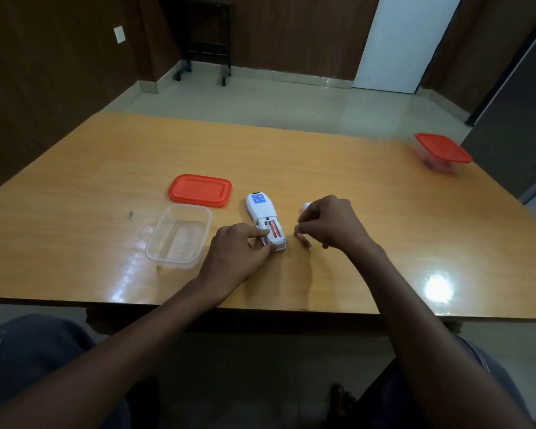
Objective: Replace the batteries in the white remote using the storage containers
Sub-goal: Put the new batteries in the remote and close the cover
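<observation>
Both hands work near the middle of the desk [291, 156] in the head view. Left hand [235, 252] grips the near end of the white remote [262, 212] between thumb and index finger and steadies it. Right hand [331, 224], at 3 o'clock from the remote, pinches a loose battery [304, 240] with curled fingers, just above the desk.

Lying face down with its battery bay open, the remote has one battery [274, 231] seated inside. Its long axis runs from about 5 o'clock to 11 o'clock, the open bay toward the person. I judge it light and stiff, best held by its sides. The battery looks small, smooth and ready to roll, so a pinch at its middle is safest.

An open clear container [180, 235] stands at 9 o'clock, its red lid [200, 190] behind it. A closed container [443, 151] sits far at 2 o'clock.
</observation>
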A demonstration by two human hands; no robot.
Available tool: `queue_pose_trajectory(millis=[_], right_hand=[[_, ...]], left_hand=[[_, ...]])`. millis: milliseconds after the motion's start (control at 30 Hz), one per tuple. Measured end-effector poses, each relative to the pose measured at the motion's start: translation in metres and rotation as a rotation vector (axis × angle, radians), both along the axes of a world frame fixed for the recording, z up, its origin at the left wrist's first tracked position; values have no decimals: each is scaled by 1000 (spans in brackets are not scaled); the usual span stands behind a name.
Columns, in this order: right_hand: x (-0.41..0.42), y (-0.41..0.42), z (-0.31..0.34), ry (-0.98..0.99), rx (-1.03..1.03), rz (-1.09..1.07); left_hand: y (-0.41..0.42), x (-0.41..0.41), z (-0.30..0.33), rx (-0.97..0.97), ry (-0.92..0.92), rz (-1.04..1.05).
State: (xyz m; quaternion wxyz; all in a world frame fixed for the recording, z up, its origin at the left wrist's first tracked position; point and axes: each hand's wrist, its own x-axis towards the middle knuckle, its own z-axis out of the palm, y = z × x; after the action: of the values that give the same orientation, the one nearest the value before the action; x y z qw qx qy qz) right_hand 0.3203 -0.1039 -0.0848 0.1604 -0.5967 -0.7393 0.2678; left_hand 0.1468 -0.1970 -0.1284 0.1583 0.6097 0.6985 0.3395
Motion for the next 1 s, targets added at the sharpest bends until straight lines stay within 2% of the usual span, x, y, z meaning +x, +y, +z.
queue_pose_trajectory(millis=[100,233,433,500,700,833,1000], right_hand=[[4,-2,-6,-128,-40,25],[2,-2,-10,-142,-29,63],[-4,-11,7,403,-225,-13],[-7,-11,6,426,-199,-17],[-14,-10,-1,286,-73,71],[-20,-9,-4,356,41,59],[-28,-10,-15,341,158,66]], left_hand=[[0,1,0,11,-8,12],[-2,2,1,11,-5,12],[-2,1,2,-12,2,-23],[-1,0,2,-18,0,-26],[-1,-1,0,-17,8,-33],[0,-2,-1,-14,6,-38],[-1,-1,-2,-6,-11,-38]])
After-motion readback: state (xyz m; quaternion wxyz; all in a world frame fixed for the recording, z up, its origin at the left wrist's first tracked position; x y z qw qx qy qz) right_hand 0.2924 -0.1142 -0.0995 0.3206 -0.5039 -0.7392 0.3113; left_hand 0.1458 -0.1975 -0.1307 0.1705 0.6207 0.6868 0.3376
